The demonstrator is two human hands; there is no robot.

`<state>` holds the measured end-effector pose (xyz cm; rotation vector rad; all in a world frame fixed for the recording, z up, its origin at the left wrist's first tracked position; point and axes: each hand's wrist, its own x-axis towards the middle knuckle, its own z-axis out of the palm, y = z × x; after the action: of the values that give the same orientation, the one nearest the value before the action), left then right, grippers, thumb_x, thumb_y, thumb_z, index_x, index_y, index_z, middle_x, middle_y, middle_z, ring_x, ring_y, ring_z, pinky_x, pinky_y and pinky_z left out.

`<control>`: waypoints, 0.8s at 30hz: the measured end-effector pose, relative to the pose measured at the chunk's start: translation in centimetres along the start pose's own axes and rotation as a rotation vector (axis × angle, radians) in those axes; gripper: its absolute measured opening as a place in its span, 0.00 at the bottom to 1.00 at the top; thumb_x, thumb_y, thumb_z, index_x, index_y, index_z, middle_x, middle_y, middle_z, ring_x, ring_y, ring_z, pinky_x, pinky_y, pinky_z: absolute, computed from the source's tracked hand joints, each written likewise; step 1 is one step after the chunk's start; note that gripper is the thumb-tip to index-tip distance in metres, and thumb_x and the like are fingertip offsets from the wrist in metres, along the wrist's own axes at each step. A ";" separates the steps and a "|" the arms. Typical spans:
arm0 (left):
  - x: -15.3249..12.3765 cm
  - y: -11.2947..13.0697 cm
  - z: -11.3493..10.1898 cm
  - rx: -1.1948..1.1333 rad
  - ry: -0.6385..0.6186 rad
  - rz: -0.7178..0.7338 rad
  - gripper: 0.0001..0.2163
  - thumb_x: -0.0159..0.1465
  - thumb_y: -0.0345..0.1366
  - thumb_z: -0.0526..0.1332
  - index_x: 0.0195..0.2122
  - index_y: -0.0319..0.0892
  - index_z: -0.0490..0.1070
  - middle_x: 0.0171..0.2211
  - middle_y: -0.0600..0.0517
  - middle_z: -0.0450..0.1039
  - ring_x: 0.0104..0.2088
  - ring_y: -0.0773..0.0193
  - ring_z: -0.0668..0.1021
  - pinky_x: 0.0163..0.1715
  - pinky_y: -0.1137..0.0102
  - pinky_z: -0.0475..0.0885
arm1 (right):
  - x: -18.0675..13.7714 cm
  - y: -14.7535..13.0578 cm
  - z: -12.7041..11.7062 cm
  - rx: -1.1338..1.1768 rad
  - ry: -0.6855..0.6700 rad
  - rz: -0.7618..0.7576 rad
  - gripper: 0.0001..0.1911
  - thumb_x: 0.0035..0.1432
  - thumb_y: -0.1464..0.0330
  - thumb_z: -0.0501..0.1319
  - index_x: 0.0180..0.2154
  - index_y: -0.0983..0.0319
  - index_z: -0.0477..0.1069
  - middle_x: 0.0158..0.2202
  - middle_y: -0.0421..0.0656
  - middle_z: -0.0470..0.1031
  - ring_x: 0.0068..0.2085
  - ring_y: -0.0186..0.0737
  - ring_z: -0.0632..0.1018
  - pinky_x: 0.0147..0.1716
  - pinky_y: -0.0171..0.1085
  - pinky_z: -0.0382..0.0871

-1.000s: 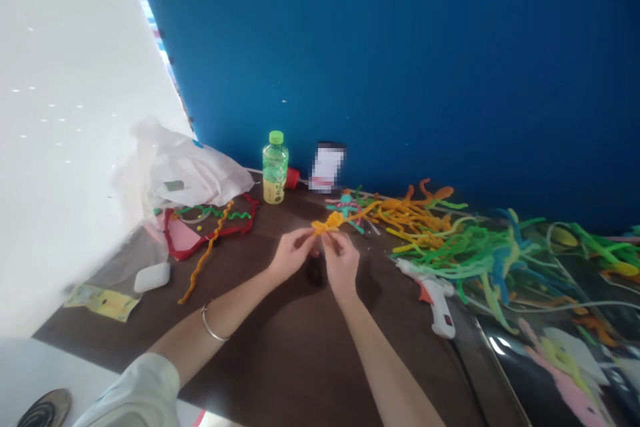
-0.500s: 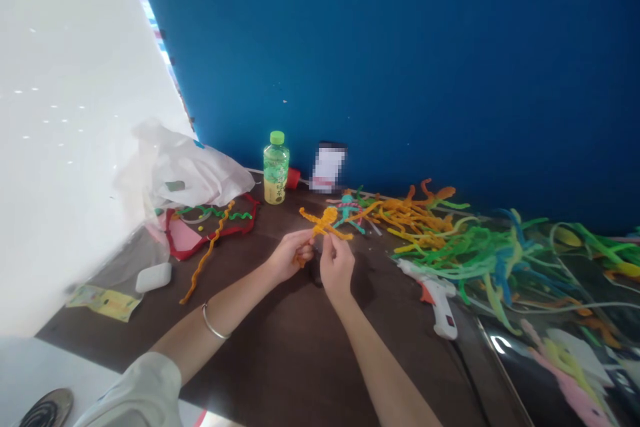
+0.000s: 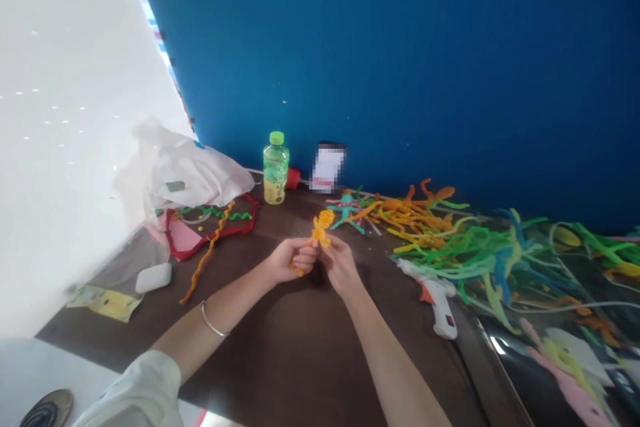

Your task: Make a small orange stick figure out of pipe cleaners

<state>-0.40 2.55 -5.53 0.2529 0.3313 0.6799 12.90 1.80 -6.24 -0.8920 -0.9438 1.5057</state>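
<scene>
Above the dark table, a small orange pipe-cleaner figure [image 3: 323,225] stands upright between my hands, its rounded head on top. My left hand [image 3: 294,259] is closed around its lower part, and a bit of orange shows below the fingers. Thumb and fingers of my right hand [image 3: 342,265] pinch the figure's right side; their tips are partly hidden. Just behind it lies a teal pipe-cleaner figure [image 3: 346,210] with a red-striped ring. A twisted orange pipe cleaner [image 3: 206,253] rests on the table to the left.
A green-capped bottle [image 3: 276,172] and a phone [image 3: 327,168] stand near the blue wall. Heaped pipe cleaners [image 3: 450,247] spread along the right. A white glue gun [image 3: 440,307] with its cord lies before them. Left are a plastic bag [image 3: 200,170] and a white case [image 3: 153,277].
The orange figure's outstretched limbs have been folded in, so it looks narrower. My right hand has turned slightly, and its fingers lie higher beside the figure.
</scene>
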 end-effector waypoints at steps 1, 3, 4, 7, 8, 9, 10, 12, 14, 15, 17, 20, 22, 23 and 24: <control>0.1 -0.1 0.0 0.042 -0.008 -0.004 0.06 0.60 0.29 0.52 0.26 0.35 0.61 0.16 0.60 0.47 0.12 0.80 0.52 0.11 0.83 0.49 | 0.0 -0.1 -0.1 0.009 0.004 0.012 0.16 0.39 0.58 0.67 0.30 0.62 0.74 0.27 0.41 0.74 0.26 0.35 0.73 0.26 0.34 0.67; 0.4 -0.4 0.0 0.183 0.022 0.063 0.06 0.59 0.32 0.54 0.27 0.36 0.62 0.15 0.60 0.50 0.12 0.79 0.55 0.11 0.82 0.51 | 0.1 0.0 -0.2 0.002 0.050 0.001 0.16 0.40 0.58 0.67 0.30 0.62 0.74 0.23 0.39 0.72 0.22 0.32 0.70 0.23 0.32 0.65; 0.5 -0.7 0.1 0.274 0.067 0.141 0.06 0.59 0.35 0.55 0.29 0.36 0.62 0.15 0.59 0.53 0.12 0.77 0.58 0.12 0.81 0.54 | 0.2 0.0 -0.2 -0.016 0.083 -0.017 0.15 0.41 0.59 0.66 0.30 0.62 0.74 0.21 0.38 0.70 0.21 0.31 0.68 0.21 0.32 0.63; 0.9 -1.4 0.3 0.545 0.287 0.503 0.12 0.54 0.38 0.61 0.36 0.40 0.63 0.20 0.56 0.65 0.20 0.71 0.69 0.21 0.76 0.65 | 0.2 0.1 0.0 -0.141 0.178 -0.115 0.14 0.44 0.59 0.64 0.31 0.63 0.74 0.21 0.38 0.71 0.22 0.32 0.69 0.23 0.33 0.65; 0.9 -1.6 0.4 0.646 0.340 0.612 0.14 0.51 0.37 0.63 0.38 0.41 0.63 0.24 0.55 0.68 0.24 0.69 0.72 0.26 0.75 0.67 | 0.1 0.1 0.2 -0.207 0.206 -0.162 0.14 0.45 0.59 0.63 0.31 0.63 0.74 0.24 0.40 0.72 0.25 0.34 0.71 0.26 0.34 0.67; 0.9 -1.7 0.5 0.741 0.377 0.698 0.15 0.50 0.36 0.64 0.38 0.41 0.64 0.28 0.53 0.70 0.29 0.68 0.73 0.30 0.74 0.68 | 0.0 0.0 0.3 -0.276 0.229 -0.211 0.14 0.46 0.60 0.63 0.31 0.63 0.75 0.27 0.41 0.73 0.28 0.37 0.73 0.29 0.36 0.68; 0.8 -1.8 0.5 0.829 0.397 0.758 0.15 0.50 0.36 0.65 0.38 0.41 0.66 0.31 0.52 0.71 0.32 0.67 0.74 0.33 0.73 0.68 | -0.2 -0.1 0.5 -0.340 0.247 -0.256 0.13 0.47 0.60 0.62 0.31 0.63 0.75 0.29 0.42 0.74 0.31 0.39 0.74 0.31 0.38 0.69; 0.7 -1.8 0.4 0.947 0.416 0.799 0.11 0.52 0.37 0.63 0.35 0.40 0.68 0.33 0.50 0.72 0.33 0.66 0.74 0.34 0.72 0.68 | -0.5 -0.2 0.7 -0.443 0.270 -0.324 0.13 0.48 0.60 0.61 0.32 0.62 0.75 0.30 0.43 0.74 0.33 0.41 0.75 0.34 0.39 0.70; 0.8 -1.8 0.1 0.979 0.421 0.779 0.10 0.54 0.40 0.61 0.33 0.39 0.69 0.29 0.51 0.72 0.27 0.67 0.74 0.30 0.72 0.68 | -0.6 -0.2 0.8 -0.511 0.282 -0.364 0.12 0.49 0.60 0.60 0.32 0.62 0.75 0.30 0.44 0.74 0.33 0.41 0.75 0.34 0.39 0.70; 1.0 -1.8 0.0 0.971 0.423 0.768 0.11 0.54 0.41 0.60 0.33 0.39 0.70 0.27 0.51 0.71 0.25 0.67 0.73 0.28 0.72 0.68 | -0.7 -0.2 0.8 -0.537 0.289 -0.380 0.12 0.50 0.60 0.60 0.31 0.62 0.75 0.29 0.43 0.74 0.32 0.40 0.75 0.35 0.39 0.70; 1.2 -1.8 -0.2 0.908 0.430 0.759 0.12 0.54 0.42 0.61 0.33 0.38 0.69 0.24 0.53 0.70 0.21 0.70 0.71 0.25 0.73 0.67 | -0.6 0.0 0.7 -0.577 0.301 -0.407 0.11 0.50 0.61 0.60 0.30 0.62 0.74 0.28 0.43 0.73 0.32 0.40 0.75 0.34 0.39 0.70; 1.5 -1.6 -0.2 0.744 0.414 0.729 0.15 0.51 0.43 0.63 0.33 0.37 0.69 0.22 0.54 0.69 0.17 0.74 0.67 0.20 0.75 0.64 | -0.6 0.4 0.5 -0.587 0.276 -0.425 0.11 0.52 0.61 0.58 0.31 0.62 0.74 0.29 0.44 0.73 0.32 0.40 0.76 0.34 0.39 0.71; 1.5 -1.4 -0.1 0.636 0.381 0.701 0.15 0.50 0.43 0.64 0.32 0.35 0.69 0.23 0.53 0.69 0.18 0.75 0.65 0.19 0.76 0.62 | -0.5 0.5 0.4 -0.609 0.264 -0.443 0.12 0.53 0.61 0.57 0.33 0.61 0.74 0.31 0.45 0.74 0.33 0.40 0.76 0.35 0.39 0.71; 1.4 -1.3 0.0 0.589 0.357 0.682 0.14 0.50 0.42 0.64 0.30 0.35 0.69 0.23 0.53 0.68 0.18 0.76 0.64 0.19 0.77 0.61 | -0.5 0.6 0.4 -0.635 0.269 -0.459 0.12 0.53 0.61 0.56 0.33 0.61 0.74 0.32 0.46 0.75 0.33 0.41 0.76 0.36 0.40 0.71; 1.3 -1.2 0.0 0.542 0.330 0.656 0.13 0.50 0.41 0.64 0.29 0.34 0.69 0.21 0.54 0.67 0.18 0.77 0.64 0.19 0.78 0.60 | -0.6 0.6 0.4 -0.667 0.282 -0.478 0.12 0.54 0.61 0.56 0.33 0.61 0.74 0.32 0.46 0.75 0.33 0.41 0.76 0.37 0.40 0.70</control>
<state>1.25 2.55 -6.20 0.7908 0.7661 1.2794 12.40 1.15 -6.60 -1.1997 -1.3565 0.6323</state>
